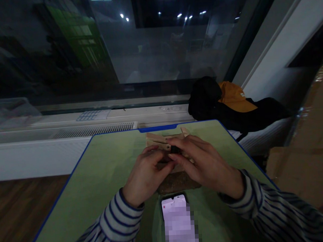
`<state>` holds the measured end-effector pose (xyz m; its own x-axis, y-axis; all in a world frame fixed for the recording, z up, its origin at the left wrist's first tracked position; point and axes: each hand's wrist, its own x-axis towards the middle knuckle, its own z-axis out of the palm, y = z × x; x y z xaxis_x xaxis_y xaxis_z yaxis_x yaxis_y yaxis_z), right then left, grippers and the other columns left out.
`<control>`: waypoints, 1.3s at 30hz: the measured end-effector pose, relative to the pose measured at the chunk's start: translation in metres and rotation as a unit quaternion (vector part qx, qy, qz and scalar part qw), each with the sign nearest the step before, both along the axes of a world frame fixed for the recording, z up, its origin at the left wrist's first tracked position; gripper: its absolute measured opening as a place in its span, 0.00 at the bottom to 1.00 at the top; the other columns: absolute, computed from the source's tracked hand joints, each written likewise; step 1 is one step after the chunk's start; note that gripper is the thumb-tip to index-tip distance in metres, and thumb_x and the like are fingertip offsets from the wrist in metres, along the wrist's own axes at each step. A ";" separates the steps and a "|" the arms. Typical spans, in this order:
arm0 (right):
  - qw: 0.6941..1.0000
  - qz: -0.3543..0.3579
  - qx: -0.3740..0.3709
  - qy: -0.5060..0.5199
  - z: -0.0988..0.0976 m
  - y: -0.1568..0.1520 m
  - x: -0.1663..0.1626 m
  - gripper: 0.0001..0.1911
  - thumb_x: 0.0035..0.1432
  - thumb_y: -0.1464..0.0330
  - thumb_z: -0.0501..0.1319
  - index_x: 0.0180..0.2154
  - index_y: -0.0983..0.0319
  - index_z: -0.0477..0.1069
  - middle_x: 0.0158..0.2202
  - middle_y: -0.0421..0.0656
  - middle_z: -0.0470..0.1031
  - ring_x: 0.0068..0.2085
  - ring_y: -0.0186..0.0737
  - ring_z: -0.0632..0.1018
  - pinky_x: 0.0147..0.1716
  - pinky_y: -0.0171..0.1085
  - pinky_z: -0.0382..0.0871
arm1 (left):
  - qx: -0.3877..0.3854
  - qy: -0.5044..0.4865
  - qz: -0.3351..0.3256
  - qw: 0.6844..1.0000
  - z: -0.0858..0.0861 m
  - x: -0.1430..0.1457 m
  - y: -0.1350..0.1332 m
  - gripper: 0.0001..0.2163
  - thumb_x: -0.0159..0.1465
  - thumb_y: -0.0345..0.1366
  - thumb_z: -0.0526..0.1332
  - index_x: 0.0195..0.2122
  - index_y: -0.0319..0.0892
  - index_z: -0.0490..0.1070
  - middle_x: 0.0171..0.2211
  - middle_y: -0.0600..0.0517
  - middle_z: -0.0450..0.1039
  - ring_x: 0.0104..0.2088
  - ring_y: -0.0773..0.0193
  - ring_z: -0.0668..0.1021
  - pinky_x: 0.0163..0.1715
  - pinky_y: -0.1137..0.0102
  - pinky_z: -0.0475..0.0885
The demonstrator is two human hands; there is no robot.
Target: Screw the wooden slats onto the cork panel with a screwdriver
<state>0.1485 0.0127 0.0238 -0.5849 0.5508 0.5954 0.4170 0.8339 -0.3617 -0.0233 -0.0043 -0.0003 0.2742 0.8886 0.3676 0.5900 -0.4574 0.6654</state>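
Both my hands meet over the middle of a green table (99,173) with a blue rim. My left hand (145,177) has its fingers curled and pinched around pale wooden pieces (158,140) that stick out beyond the fingertips. My right hand (203,163) closes from the other side, with a small dark part (175,149) at its fingertips. A brown cork-like slab (177,182) lies under the hands. Both sleeves are striped white and dark blue.
A phone (178,220) with a lit screen lies on the table just below my wrists. A black bag with an orange cap (234,96) rests on the sill at the back right. A large dark window and a white radiator (92,130) run behind the table. Cardboard stands at the right.
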 end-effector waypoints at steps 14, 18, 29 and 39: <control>0.999 -0.031 0.027 -0.002 -0.005 -0.002 -0.003 0.13 0.62 0.70 0.54 0.49 0.62 0.60 0.41 0.46 0.73 0.41 0.40 0.73 0.43 0.41 0.68 | 0.008 0.021 -0.027 0.999 -0.001 -0.003 0.002 0.04 0.59 0.31 0.59 0.30 0.40 0.73 0.31 0.51 0.78 0.38 0.61 0.77 0.47 0.62 0.69; 0.999 -0.034 0.029 0.015 -0.006 -0.002 -0.003 0.14 0.61 0.70 0.55 0.49 0.63 0.60 0.41 0.46 0.73 0.41 0.40 0.73 0.43 0.41 0.68 | 0.013 0.018 -0.017 1.000 -0.001 -0.001 0.002 0.03 0.59 0.31 0.59 0.30 0.40 0.73 0.30 0.52 0.77 0.37 0.62 0.77 0.45 0.63 0.70; 0.999 -0.028 -0.024 0.007 0.002 -0.002 0.001 0.18 0.60 0.70 0.55 0.52 0.62 0.59 0.45 0.46 0.73 0.45 0.40 0.72 0.46 0.42 0.67 | 0.017 0.028 0.020 0.999 -0.007 -0.002 0.004 0.03 0.58 0.30 0.61 0.27 0.40 0.72 0.29 0.51 0.77 0.37 0.60 0.77 0.37 0.67 0.73; 0.999 -0.004 -0.039 -0.002 0.003 0.001 0.003 0.17 0.62 0.73 0.53 0.53 0.61 0.60 0.50 0.45 0.71 0.50 0.36 0.71 0.51 0.40 0.64 | 0.021 0.063 -0.025 0.997 0.006 -0.010 0.001 0.04 0.57 0.31 0.62 0.34 0.43 0.74 0.34 0.53 0.77 0.38 0.63 0.77 0.44 0.65 0.70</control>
<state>0.1516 0.0136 0.0270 -0.5833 0.5994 0.5482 0.4252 0.8004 -0.4226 -0.0329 -0.0030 0.0053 0.3649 0.8566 0.3649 0.6430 -0.5152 0.5666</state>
